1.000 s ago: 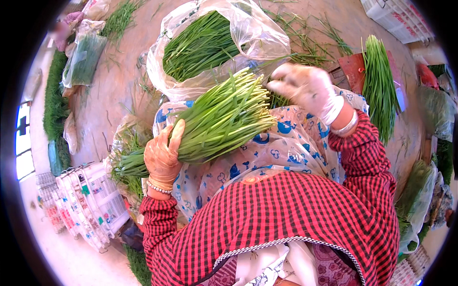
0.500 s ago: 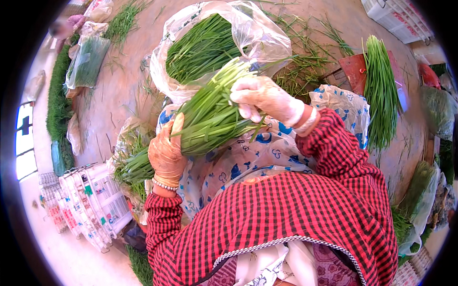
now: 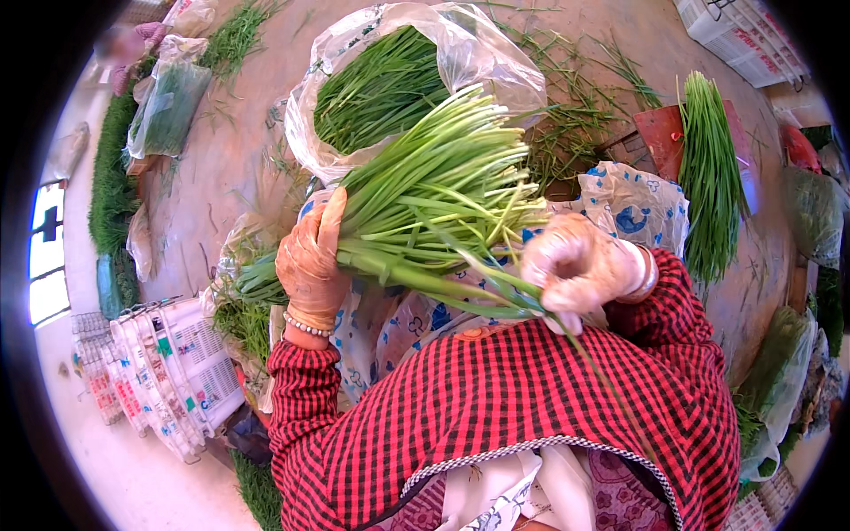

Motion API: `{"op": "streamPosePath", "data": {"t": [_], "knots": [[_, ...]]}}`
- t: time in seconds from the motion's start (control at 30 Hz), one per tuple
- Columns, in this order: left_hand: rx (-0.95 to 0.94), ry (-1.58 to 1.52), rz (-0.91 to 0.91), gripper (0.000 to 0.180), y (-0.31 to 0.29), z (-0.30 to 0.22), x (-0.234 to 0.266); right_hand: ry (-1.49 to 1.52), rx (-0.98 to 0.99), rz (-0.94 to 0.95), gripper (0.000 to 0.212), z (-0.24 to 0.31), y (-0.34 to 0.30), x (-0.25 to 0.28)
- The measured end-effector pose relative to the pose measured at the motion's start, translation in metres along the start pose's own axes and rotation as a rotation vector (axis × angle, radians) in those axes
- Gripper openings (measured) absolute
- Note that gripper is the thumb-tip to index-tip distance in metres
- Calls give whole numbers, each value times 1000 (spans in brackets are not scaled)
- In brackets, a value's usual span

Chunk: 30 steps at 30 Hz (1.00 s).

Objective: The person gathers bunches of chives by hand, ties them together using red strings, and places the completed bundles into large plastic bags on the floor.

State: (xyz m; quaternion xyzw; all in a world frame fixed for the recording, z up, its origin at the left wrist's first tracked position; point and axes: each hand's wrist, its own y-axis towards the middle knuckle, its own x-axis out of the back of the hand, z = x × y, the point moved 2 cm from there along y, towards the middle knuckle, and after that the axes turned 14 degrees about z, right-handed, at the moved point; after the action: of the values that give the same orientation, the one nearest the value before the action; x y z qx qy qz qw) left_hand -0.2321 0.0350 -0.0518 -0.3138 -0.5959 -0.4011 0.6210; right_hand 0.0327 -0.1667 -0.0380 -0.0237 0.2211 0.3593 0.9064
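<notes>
My gloved left hand is wrapped round a thick bunch of garlic chives, thumb on top. The pale cut ends fan out to the upper right, and the green leaves trail past my wrist on the left. My right hand, gloved too, is closed in a pinch on a few loose chive blades at the bunch's lower right side. These blades slant down across my checked sleeve and front. Just beyond the bunch stands an open clear plastic bag holding more chives.
A patterned plastic sheet covers my lap. At right, a long chive bundle lies over a red board. Scattered trimmings litter the floor ahead. White crates stand at left; another stack is far right. A person is at far left.
My right hand has moved from the bunch's pale ends down and toward me, drawing a few blades out sideways. The bunch's ends have fanned out, while my left hand keeps its hold.
</notes>
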Motion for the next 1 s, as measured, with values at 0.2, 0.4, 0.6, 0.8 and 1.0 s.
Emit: {"op": "streamPosePath", "data": {"t": [0.2, 0.4, 0.6, 0.8, 1.0], "knots": [[53, 62, -74, 70, 4, 13, -7, -343, 192, -16, 18, 5, -49, 6], [124, 131, -181, 60, -13, 35, -11, -786, -428, -467, 34, 11, -85, 30], [23, 115, -177, 54, -12, 19, -5, -1134, 34, -696, 37, 3, -25, 84], [-37, 148, -131, 58, -11, 3, 0, -298, 143, -549, 43, -34, 49, 101], [-6, 64, -130, 56, 2, -6, 0, -1030, 1, -1000, 44, -31, 23, 105]]}}
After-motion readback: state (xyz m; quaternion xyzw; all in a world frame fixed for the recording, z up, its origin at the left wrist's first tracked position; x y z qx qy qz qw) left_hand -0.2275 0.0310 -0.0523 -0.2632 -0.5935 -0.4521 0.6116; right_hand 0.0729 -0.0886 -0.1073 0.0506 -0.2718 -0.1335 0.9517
